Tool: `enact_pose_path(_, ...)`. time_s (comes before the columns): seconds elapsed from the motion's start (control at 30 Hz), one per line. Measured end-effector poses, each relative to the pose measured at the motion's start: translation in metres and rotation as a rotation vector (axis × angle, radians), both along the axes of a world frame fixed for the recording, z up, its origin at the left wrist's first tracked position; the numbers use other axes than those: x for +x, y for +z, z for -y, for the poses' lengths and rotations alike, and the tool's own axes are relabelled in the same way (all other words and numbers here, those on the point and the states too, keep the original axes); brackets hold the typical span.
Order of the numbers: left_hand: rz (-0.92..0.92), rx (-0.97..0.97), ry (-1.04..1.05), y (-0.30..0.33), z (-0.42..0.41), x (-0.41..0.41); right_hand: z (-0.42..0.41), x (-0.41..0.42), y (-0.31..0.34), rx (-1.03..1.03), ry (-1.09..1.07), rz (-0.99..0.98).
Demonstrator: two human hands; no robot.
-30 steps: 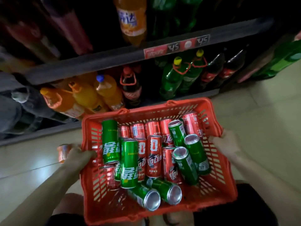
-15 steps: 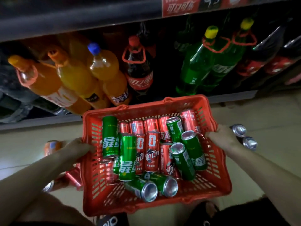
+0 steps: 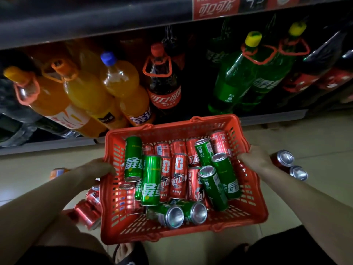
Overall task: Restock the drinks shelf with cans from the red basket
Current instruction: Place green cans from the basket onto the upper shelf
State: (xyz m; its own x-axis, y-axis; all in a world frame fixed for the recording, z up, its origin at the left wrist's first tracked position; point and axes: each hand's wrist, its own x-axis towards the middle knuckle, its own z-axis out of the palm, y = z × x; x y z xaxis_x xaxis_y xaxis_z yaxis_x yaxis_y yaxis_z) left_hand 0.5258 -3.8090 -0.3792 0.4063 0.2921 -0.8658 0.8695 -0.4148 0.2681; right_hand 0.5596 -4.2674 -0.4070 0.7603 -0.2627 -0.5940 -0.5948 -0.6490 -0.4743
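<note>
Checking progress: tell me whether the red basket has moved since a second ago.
Yes. The red basket has come down and in toward the bottom shelf edge, nearer the floor; both hands hold its sides.

Two bare forearms, no sleeves: left hand (image 3: 95, 169) at 9 o'clock, right hand (image 3: 256, 156) at 3. No rings or watch visible. Dark shorts (image 3: 286, 247) and dark sandal (image 3: 129, 253) at 6 o'clock.
</note>
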Motion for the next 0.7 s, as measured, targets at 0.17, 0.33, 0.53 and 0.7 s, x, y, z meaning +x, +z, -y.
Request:
enact_pose_path(0.17,-0.018,0.009,-0.064,-0.005,-0.005,0.002,0.001,0.001,-0.003,-0.027,0.019,0.0)
enact_pose_path(0.33,-0.023,0.016,-0.138,-0.007,-0.009,0.005,0.0,0.001,-0.005,-0.076,0.048,0.021)
enact_pose_path(0.53,-0.01,0.021,-0.202,-0.004,-0.01,0.004,-0.001,0.004,-0.004,-0.084,0.074,0.023)
enact_pose_path(0.7,-0.002,0.158,-0.418,-0.007,-0.019,0.006,-0.003,0.007,0.0,-0.105,0.103,0.001)
